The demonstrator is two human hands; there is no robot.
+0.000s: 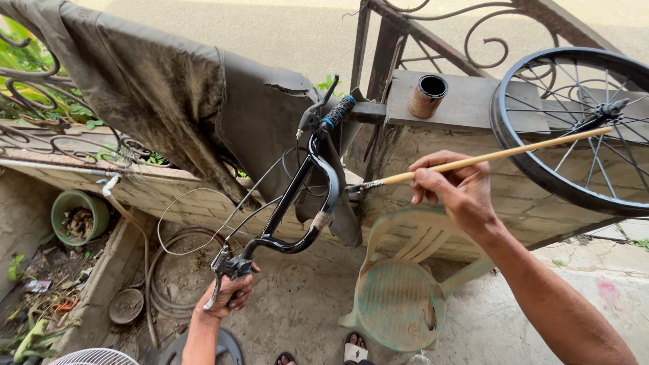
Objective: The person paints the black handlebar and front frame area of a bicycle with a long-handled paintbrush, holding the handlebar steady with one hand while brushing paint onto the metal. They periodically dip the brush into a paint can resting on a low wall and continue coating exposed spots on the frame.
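Left hand (226, 294) gripped the lower end of a black handlebar (304, 203), held upright. Right hand (454, 190) pinched a long wooden-handled paintbrush (487, 157), bristles at the bar's curve. Green plastic chair (399, 290) stood below; bicycle wheel (574, 128) leaned behind.

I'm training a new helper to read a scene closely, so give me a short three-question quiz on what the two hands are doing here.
1. True or false: the left hand grips the lower end of the black handlebar.
2. What does the right hand hold? A) a spanner B) a paintbrush with a long pale wooden handle C) a rag
3. Fill in: the brush tip sits close to the handlebar's ____ half.

Key
1. True; its fingers wrap the end with the brake lever, while the other grip points up toward the wall ledge.
2. B; the handle runs up past the bicycle wheel.
3. Upper; whether the bristles touch the bar cannot be told.
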